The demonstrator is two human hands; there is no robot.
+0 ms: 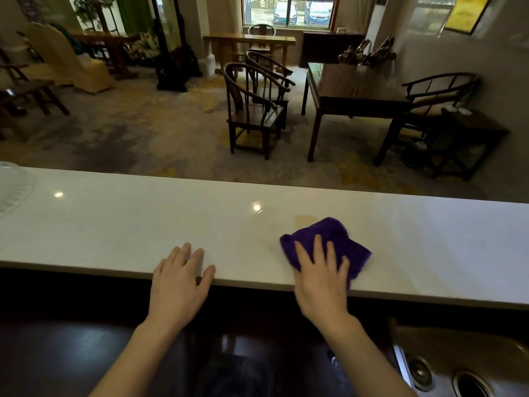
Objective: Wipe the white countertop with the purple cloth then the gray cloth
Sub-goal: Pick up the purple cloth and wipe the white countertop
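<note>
Far left edge: a clear ribbed dish (13, 186) is sitting on the desk, cut off by the frame.
Desk: the white desk (128, 222) is running across the view from left to right, glossy, with ceiling lights reflecting in it.
Left hand: the left hand (179, 285) is resting palm down on the near edge of the desk, fingers (183, 253) spread apart and lying flat, gripping nothing.
Stain: a pale yellowish patch (305, 219) is showing on the desk just beyond the cloth.
Purple cloth: the purple cloth (332, 233) is lying crumpled on the desk right of centre, near the front edge, one corner drooping over that edge.
Right hand: the right hand (323, 282) is pressing palm down on the near part of the cloth, fingers (317, 247) spread apart and flat on the fabric, not curled around it.
Lower right: a metal sink (458, 365) is sitting below the desk, with two drains showing.
Gray cloth: not in view.
</note>
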